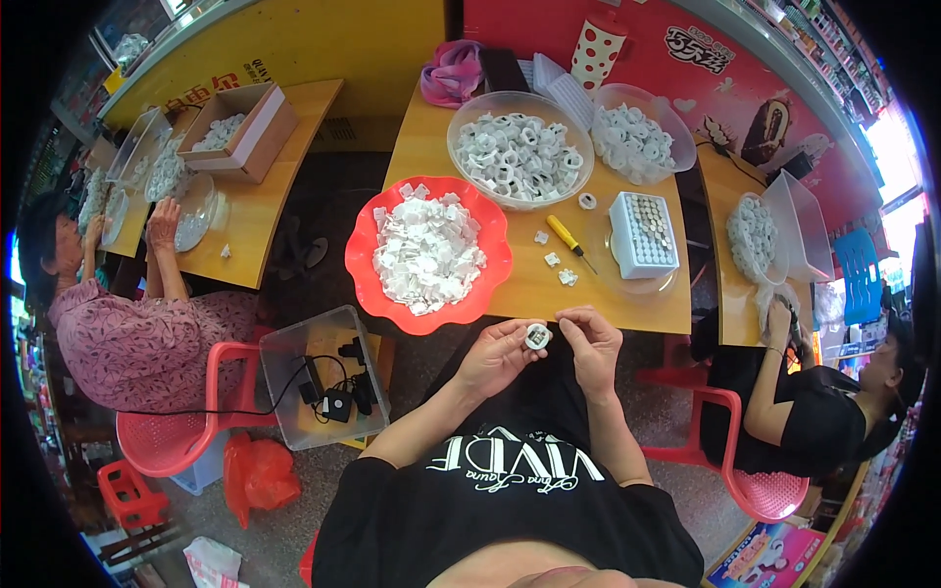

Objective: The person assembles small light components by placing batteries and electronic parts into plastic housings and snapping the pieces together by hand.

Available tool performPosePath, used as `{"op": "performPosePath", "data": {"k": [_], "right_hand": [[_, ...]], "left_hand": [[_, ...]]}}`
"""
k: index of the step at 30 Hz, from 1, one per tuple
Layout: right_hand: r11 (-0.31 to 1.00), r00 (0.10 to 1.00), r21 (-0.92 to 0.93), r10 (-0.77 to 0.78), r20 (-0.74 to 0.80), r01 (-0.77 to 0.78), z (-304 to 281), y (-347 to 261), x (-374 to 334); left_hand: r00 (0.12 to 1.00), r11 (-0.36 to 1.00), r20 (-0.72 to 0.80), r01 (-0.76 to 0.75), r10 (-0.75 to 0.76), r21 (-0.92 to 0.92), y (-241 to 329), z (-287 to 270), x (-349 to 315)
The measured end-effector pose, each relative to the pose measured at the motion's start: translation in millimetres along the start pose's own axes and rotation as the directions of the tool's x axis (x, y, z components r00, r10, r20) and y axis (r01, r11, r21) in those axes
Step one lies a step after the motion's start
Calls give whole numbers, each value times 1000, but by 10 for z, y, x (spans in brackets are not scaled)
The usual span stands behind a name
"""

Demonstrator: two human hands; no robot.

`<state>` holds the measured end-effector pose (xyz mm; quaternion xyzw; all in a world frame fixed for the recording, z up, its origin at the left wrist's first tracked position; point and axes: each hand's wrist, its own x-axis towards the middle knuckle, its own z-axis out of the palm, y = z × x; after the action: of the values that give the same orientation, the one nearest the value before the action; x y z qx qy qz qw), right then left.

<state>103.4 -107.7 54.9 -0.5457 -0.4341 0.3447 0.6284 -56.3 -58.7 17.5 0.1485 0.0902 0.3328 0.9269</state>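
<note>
My left hand (pixel 490 360) pinches a small round white plastic part (pixel 537 337) with a darker, metallic-looking inside, just off the table's front edge. Close to its right is my right hand (pixel 594 351), thumb and forefinger pressed together; whatever they may hold is too small to make out. Beyond my left hand, a red scalloped bowl (pixel 359 263) is heaped with flat white pieces (pixel 431 250). A yellow-handled screwdriver (pixel 563 232) lies on the table, with a few small white pieces (pixel 552 260) to its left.
A large clear bowl (pixel 456 137) of white ring-shaped parts stands behind, with another clear tub (pixel 683 132) beside it. A white box (pixel 642 257) topped with small round discs stands right. One person (pixel 157 333) works at the left table, another (pixel 804 392) at the right. A clear bin (pixel 289 416) sits lower left.
</note>
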Motion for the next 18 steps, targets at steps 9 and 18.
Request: {"op": "performPosePath", "data": {"k": [9, 18], "right_hand": [[356, 885, -861, -420, 200, 364, 223, -4, 750], [470, 874, -758, -404, 271, 452, 268, 135, 713]], "left_hand": [[1000, 999, -14, -27, 27, -25, 43, -181, -104], [999, 996, -50, -15, 11, -83, 93, -200, -110]]}}
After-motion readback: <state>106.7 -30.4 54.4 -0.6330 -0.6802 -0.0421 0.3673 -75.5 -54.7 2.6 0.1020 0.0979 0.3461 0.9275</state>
